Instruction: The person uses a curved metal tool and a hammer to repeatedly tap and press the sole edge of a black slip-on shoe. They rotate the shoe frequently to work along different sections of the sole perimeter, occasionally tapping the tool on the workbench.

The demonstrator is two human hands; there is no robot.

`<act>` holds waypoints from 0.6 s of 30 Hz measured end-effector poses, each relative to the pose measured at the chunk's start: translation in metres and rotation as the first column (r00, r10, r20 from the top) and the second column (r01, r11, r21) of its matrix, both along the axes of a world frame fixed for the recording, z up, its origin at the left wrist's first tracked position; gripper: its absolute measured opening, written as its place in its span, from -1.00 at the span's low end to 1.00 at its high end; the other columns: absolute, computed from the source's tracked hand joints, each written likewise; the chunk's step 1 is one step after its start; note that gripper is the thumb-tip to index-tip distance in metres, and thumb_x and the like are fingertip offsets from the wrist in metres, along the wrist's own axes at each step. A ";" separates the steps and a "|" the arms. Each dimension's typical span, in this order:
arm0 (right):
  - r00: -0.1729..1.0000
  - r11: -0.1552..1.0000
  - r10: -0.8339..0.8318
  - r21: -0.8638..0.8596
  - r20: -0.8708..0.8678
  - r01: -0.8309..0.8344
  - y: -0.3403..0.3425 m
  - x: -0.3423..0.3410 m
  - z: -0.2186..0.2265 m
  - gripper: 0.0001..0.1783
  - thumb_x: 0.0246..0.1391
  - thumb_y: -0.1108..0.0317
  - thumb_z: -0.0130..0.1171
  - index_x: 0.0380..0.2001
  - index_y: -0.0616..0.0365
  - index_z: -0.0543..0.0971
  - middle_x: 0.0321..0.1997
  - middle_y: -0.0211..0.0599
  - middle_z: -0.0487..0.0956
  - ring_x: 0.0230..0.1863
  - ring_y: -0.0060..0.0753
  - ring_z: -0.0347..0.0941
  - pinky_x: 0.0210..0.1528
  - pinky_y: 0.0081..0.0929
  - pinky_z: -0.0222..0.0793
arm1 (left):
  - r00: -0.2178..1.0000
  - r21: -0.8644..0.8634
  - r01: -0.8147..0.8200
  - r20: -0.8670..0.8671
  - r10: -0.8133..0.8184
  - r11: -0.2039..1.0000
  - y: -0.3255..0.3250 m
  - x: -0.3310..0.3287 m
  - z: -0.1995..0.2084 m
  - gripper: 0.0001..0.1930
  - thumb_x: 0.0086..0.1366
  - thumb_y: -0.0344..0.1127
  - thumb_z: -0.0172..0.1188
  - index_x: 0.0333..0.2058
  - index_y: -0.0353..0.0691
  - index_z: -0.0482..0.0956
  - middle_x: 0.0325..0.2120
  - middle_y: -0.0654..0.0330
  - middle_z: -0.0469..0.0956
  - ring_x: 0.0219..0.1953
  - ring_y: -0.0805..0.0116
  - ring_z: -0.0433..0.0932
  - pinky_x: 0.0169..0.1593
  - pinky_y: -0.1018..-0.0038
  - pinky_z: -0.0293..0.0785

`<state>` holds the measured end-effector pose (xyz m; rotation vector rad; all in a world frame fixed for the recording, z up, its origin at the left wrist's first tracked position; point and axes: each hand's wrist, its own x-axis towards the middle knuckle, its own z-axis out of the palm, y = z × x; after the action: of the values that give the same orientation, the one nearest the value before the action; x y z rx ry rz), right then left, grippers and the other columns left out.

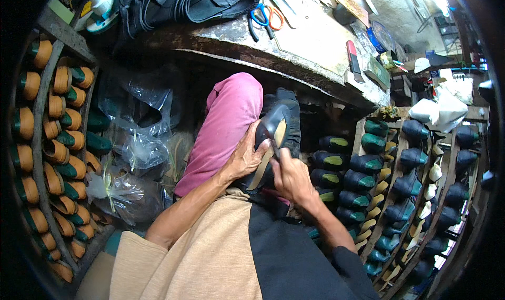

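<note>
A black shoe upper (268,125) rests over my lap with its underside turned up, showing a pale patch of insole near the toe and a tan strip toward the heel. My left hand (246,154) is closed around its side, thumb pressed on the edge. Close beside it, my right hand (294,176) is closed on a slim dark hand tool (274,148), whose tip meets the shoe near my left thumb. Its exact kind is hard to make out. Under the shoe lies a dark cloth (286,103) over my knee.
A worn workbench (315,47) ahead bears black shoe uppers (184,3), scissors (268,17) and a red-handled cutter (353,58). Racks of tan-and-green shoes (55,137) stand left; racks of dark shoes (363,181) stand right. Clear plastic bags (139,147) lie left of my leg.
</note>
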<state>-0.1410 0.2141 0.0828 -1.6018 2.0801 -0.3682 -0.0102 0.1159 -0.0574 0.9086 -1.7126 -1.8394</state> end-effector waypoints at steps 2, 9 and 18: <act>0.999 0.998 -0.042 0.053 0.033 0.041 0.007 -0.005 -0.017 -0.78 0.52 0.35 0.17 -0.15 0.26 0.40 -0.52 0.27 0.61 -0.47 0.47 0.60 -0.43 0.23 0.44 | 0.999 -0.032 -0.035 0.034 0.036 0.999 0.003 0.001 -0.001 -0.30 0.65 -0.10 0.21 0.54 -0.38 0.21 0.36 -0.35 0.45 0.48 -0.26 0.44 0.55 0.04 0.32; 0.992 0.992 -0.116 0.056 0.043 0.114 0.022 -0.009 -0.021 -0.74 0.51 0.29 0.22 -0.06 0.25 0.41 -0.47 0.38 0.64 -0.37 0.54 0.67 -0.32 0.34 0.50 | 1.000 -0.064 0.008 0.016 -0.007 0.998 -0.006 -0.002 0.005 -0.16 0.51 -0.08 0.46 0.55 -0.34 0.25 0.41 -0.26 0.45 0.49 -0.10 0.46 0.54 0.09 0.35; 0.915 0.901 -0.399 -0.209 -0.059 0.379 0.064 -0.016 -0.016 -0.61 0.41 0.29 0.38 -0.07 0.21 0.34 -0.45 0.21 0.66 -0.40 0.45 0.67 -0.40 0.18 0.49 | 0.862 -0.242 -0.493 -0.270 0.430 0.836 -0.048 0.039 0.073 -0.01 0.32 -0.35 0.59 0.62 -0.21 0.21 0.52 0.04 0.34 0.46 0.17 0.39 0.56 0.26 0.28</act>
<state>-0.1565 0.2777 0.0665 -1.3169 2.5134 -0.6571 0.0284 0.0680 0.0157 0.8750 -1.4336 -1.2580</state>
